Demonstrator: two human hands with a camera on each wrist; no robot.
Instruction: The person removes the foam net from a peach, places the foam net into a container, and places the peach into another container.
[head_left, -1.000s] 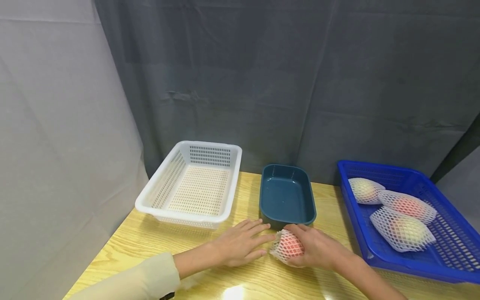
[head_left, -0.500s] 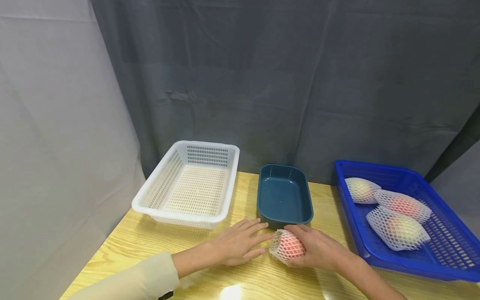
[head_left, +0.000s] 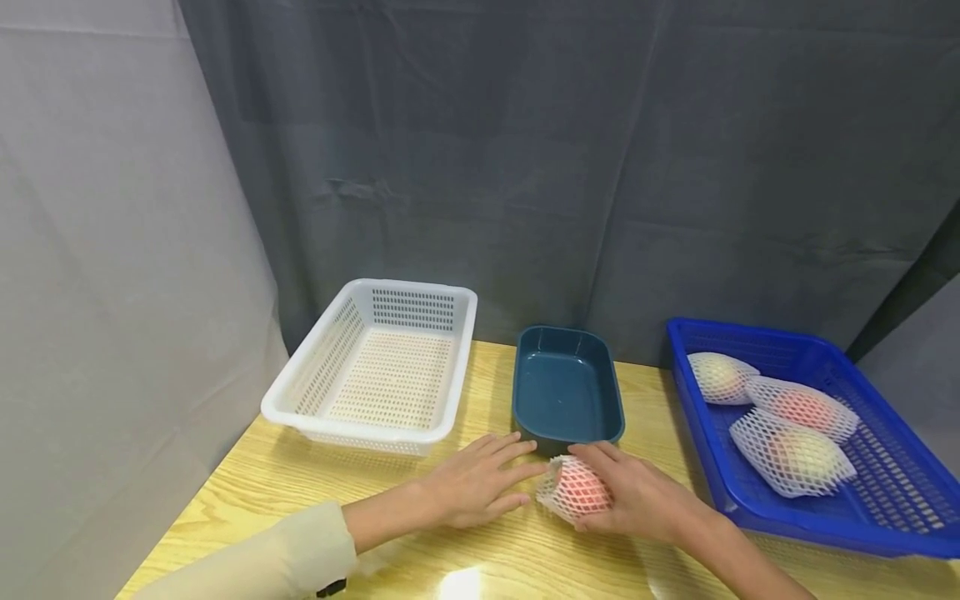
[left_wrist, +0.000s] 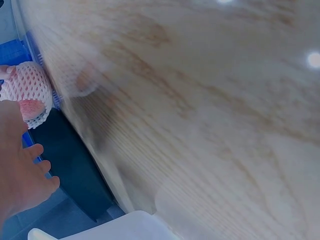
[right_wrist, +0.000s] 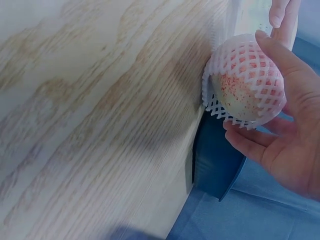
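My right hand [head_left: 645, 496] grips a peach [head_left: 581, 490] in a white foam net, low over the table in front of the dark teal tray. In the right wrist view, thumb and fingers curl round the netted peach [right_wrist: 245, 82], whose pale, red-speckled skin shows at the net's open end. My left hand [head_left: 480, 483] lies palm down with fingers spread and straight, its fingertips right beside the net's open end. In the left wrist view the left hand [left_wrist: 22, 170] shows at the left edge, below the netted peach.
The dark teal tray [head_left: 567, 400] stands just beyond the hands with nothing in it. At the left back is a white slotted basket [head_left: 371, 379], also with nothing inside. A blue basket [head_left: 750, 500] on the right holds several netted fruits [head_left: 810, 458]. A grey curtain [head_left: 465, 167] hangs behind.
The view has shifted slightly, so the baskets sit a little further left in the frame. Both hands and the netted peach keep nearly the same places.
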